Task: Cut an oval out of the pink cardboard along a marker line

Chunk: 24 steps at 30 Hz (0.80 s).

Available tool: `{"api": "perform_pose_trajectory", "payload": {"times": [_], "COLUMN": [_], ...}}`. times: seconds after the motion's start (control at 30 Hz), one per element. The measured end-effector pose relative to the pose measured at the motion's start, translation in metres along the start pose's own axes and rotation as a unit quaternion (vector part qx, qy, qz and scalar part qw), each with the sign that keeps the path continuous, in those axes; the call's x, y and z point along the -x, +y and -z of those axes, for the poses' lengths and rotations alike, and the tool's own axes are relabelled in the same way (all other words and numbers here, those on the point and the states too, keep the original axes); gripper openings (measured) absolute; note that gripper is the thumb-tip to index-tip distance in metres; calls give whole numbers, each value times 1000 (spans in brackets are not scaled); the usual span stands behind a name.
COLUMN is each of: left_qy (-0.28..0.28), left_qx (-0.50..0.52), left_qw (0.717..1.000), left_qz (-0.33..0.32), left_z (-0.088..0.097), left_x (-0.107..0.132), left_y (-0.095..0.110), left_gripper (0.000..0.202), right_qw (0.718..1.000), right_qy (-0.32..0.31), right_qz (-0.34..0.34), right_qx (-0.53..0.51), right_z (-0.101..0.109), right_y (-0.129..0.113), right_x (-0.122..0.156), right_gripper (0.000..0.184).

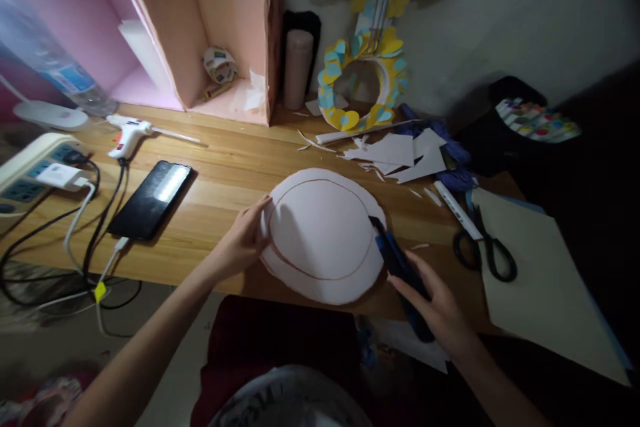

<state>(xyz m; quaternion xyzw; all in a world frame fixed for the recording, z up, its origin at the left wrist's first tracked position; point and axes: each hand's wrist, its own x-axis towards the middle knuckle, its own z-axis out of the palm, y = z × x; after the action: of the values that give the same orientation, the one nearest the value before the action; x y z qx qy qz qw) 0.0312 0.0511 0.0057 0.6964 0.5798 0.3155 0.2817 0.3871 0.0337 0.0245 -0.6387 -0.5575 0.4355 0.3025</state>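
Observation:
A round white foam sheet (320, 230) with a drawn oval line lies on the wooden desk (235, 167) in front of me. My left hand (245, 237) grips its left edge, fingers curled over the rim. My right hand (433, 303) is closed on a blue utility knife (397, 263), whose tip rests on the sheet's right side, on the drawn line.
Black scissors (483, 247), a white pen (457, 210) and a beige sheet (540, 280) lie to the right. Paper scraps (400, 153) and a paper-heart guitar (365, 83) sit behind. A phone (150, 200), glue gun (127, 137), power strip (30, 167) and cables occupy the left.

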Motion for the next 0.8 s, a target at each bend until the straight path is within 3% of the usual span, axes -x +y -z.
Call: {"api": "perform_pose_trajectory", "payload": {"times": [0.1, 0.2, 0.27, 0.33, 0.4, 0.5, 0.6, 0.7, 0.8], "left_qy": [-27, 42, -26, -158, -189, -146, -57, 6, 15], "left_qx": [0, -60, -81, -115, -150, -184, -203, -226, -247], "left_qw": [1000, 997, 992, 967, 946, 932, 934, 942, 940], "left_qz": [6, -29, -91, -163, -214, -276, -290, -250, -235], "left_z": [24, 33, 25, 9, -10, -32, -37, -29, -19], "left_x": [-15, 4, 32, 57, 71, 71, 69, 75, 80], "left_y": [-2, 23, 43, 57, 60, 51, 35, 22, 12], "left_gripper": [69, 72, 77, 90, 81, 47, 31, 28, 32], "right_qw": [998, 998, 999, 998, 989, 954, 906, 872, 854], "right_qy": [-18, 1, -6, -61, -131, -200, -260, -308, -307], "right_qz": [-45, -52, -42, -22, 29, 159, 251, 254, 243], "right_qx": [-32, -33, -19, 15, 68, 155, 220, 283, 343], "right_z": [-11, -10, -8, -11, -24, -56, -85, -96, -95], "right_y": [-8, -18, -29, -44, -61, -86, -106, -116, -119], "right_x": [18, 25, 25, 19, 8, -14, -27, -27, -20], "right_gripper": [58, 60, 60, 60, 57, 51, 52, 55, 56]}}
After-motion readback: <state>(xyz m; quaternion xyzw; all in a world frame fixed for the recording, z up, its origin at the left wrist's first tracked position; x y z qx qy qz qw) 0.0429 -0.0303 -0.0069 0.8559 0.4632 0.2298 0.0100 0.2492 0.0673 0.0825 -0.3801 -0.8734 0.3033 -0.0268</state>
